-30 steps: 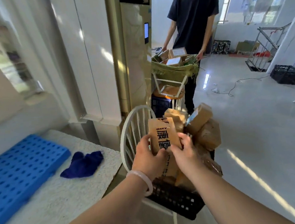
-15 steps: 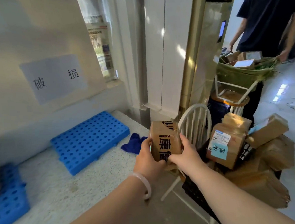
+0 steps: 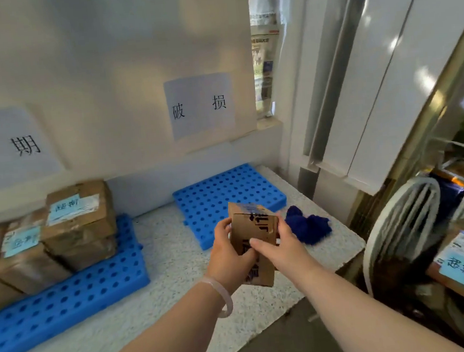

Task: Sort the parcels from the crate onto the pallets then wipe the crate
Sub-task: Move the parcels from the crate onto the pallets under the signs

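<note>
While I hold a brown parcel (image 3: 253,229) up in both hands, my left hand (image 3: 231,255) wraps round its left side and my right hand (image 3: 281,247) grips its right edge, thumb across the front. It hangs above the speckled counter (image 3: 170,253), just in front of the right-hand pallet (image 3: 226,193) and near a dark blue cloth (image 3: 307,227). Other parcels (image 3: 79,221) sit stacked on the left pallet (image 3: 68,297).

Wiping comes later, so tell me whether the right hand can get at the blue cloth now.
Probably yes: the blue cloth lies uncovered on the counter just beyond the right hand, nothing between them. But that hand grips the parcel, so it must let go first.
</note>
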